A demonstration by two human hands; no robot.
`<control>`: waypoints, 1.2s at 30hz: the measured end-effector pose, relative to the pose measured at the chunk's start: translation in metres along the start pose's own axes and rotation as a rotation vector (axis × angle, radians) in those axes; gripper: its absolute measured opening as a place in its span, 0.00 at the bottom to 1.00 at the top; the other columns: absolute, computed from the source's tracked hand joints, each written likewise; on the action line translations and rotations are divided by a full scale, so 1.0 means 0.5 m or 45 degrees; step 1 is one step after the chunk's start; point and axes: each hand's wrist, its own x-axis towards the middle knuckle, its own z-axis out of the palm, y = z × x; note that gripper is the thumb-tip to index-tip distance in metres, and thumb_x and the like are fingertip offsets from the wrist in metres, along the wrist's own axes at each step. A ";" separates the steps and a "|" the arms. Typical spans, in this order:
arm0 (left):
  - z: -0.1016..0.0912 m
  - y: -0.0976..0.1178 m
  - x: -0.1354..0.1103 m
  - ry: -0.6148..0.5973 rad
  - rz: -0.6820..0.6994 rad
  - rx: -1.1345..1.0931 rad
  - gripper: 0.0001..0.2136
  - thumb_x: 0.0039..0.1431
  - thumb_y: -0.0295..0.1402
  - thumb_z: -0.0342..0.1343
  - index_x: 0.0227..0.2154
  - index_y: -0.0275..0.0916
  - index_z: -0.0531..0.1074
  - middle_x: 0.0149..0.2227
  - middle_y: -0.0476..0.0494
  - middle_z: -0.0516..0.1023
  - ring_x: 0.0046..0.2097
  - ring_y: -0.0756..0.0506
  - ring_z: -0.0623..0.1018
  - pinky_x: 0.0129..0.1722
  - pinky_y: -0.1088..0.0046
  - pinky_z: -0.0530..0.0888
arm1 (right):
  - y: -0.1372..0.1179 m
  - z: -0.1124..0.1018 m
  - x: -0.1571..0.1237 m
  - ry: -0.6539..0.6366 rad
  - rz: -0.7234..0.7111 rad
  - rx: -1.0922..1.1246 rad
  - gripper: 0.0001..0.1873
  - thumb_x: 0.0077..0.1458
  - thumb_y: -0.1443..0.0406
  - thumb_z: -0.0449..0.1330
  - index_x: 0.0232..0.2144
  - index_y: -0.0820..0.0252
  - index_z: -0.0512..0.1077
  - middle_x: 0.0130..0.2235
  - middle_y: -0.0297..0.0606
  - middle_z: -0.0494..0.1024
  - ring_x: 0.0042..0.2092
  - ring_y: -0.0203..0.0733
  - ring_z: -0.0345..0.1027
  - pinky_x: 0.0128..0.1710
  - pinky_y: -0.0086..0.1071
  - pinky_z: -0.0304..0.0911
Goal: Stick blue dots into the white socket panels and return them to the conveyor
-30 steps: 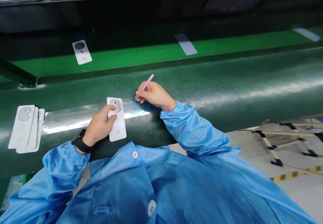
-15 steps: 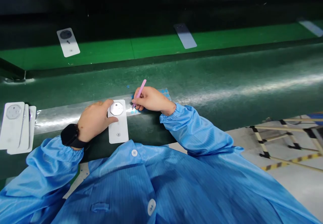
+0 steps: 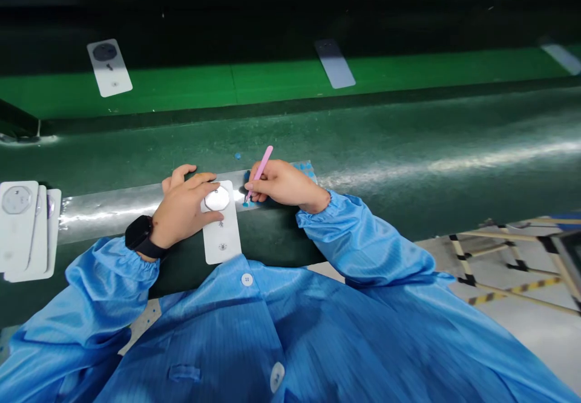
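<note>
A white card (image 3: 223, 233) with a round silvery disc (image 3: 216, 198) near its top lies on the dark green bench in front of me. My left hand (image 3: 184, 208), with a black watch on the wrist, holds the card's upper part, thumb and fingers on either side of the disc. My right hand (image 3: 281, 182) pinches pink tweezers (image 3: 259, 172) just right of the card. The tweezer tips point down at a small blue piece on a sheet of blue dots (image 3: 307, 170) on the shiny strip.
A stack of similar white cards (image 3: 25, 227) lies at the left edge. On the bright green belt (image 3: 190, 91) behind sit one white card (image 3: 109, 67) and a grey card (image 3: 334, 64). Floor with striped tape and a frame (image 3: 508, 270) shows at right.
My left hand has shifted up the card so its fingers frame the disc. My right hand has tilted the tweezers and brought their tips closer to the card. The view has tipped downward.
</note>
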 end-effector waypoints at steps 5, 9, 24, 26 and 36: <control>0.009 -0.003 -0.005 0.077 0.058 -0.026 0.24 0.46 0.38 0.72 0.48 0.42 0.79 0.57 0.39 0.78 0.64 0.24 0.62 0.54 0.42 0.64 | -0.014 -0.003 -0.005 0.052 -0.081 0.226 0.10 0.56 0.69 0.66 0.25 0.63 0.69 0.21 0.34 0.78 0.23 0.32 0.73 0.23 0.22 0.68; 0.009 -0.002 -0.005 0.083 0.080 -0.047 0.22 0.46 0.37 0.73 0.46 0.43 0.79 0.54 0.41 0.80 0.63 0.25 0.65 0.54 0.43 0.65 | -0.045 0.027 0.012 0.116 -0.126 0.171 0.11 0.60 0.72 0.62 0.26 0.62 0.68 0.20 0.32 0.76 0.22 0.32 0.73 0.22 0.21 0.68; 0.005 0.004 -0.005 0.043 0.093 -0.029 0.14 0.48 0.37 0.71 0.36 0.42 0.76 0.52 0.41 0.81 0.59 0.31 0.68 0.52 0.51 0.66 | -0.041 0.057 0.047 0.086 -0.048 -0.098 0.10 0.61 0.70 0.61 0.26 0.61 0.68 0.22 0.34 0.78 0.22 0.34 0.72 0.20 0.24 0.67; 0.005 0.004 -0.006 0.043 0.094 -0.030 0.13 0.49 0.38 0.71 0.36 0.42 0.76 0.53 0.42 0.81 0.59 0.31 0.68 0.52 0.51 0.65 | -0.039 0.058 0.048 0.089 -0.061 -0.124 0.10 0.61 0.70 0.60 0.27 0.61 0.69 0.23 0.35 0.78 0.23 0.35 0.73 0.21 0.25 0.67; 0.004 0.005 -0.006 0.032 0.091 -0.018 0.12 0.49 0.37 0.70 0.35 0.43 0.76 0.55 0.43 0.79 0.59 0.32 0.68 0.51 0.51 0.65 | -0.038 0.058 0.047 0.090 -0.118 -0.267 0.10 0.61 0.69 0.59 0.26 0.62 0.69 0.24 0.36 0.79 0.24 0.37 0.75 0.25 0.28 0.68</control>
